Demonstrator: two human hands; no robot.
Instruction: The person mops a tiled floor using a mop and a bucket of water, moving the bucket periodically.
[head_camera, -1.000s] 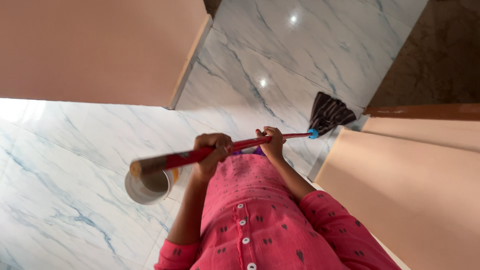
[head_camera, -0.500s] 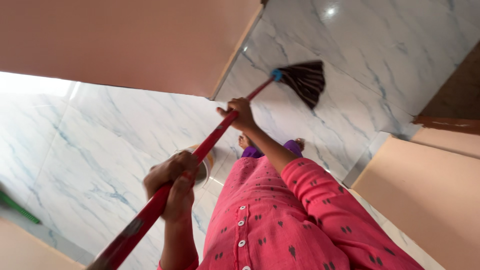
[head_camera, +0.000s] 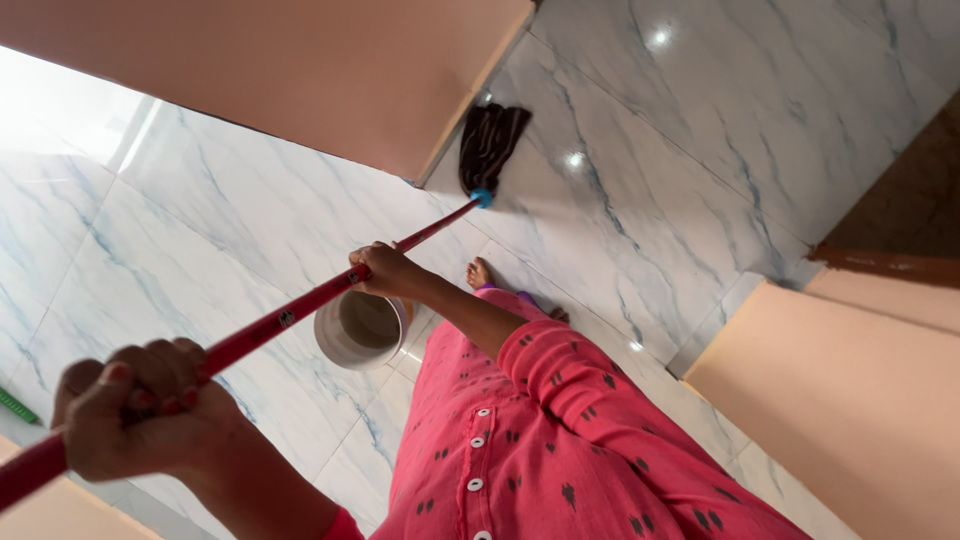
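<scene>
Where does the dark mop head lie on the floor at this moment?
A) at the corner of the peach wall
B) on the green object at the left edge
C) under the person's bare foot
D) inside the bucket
A: the mop head lies on the marble floor touching the wall corner, apart from the bucket.

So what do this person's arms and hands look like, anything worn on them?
Both hands, left and right, are bare, with no gloves. The right arm wears a pink sleeve dotted with small dark motifs, reaching about the elbow; it matches a buttoned pink top.
</scene>
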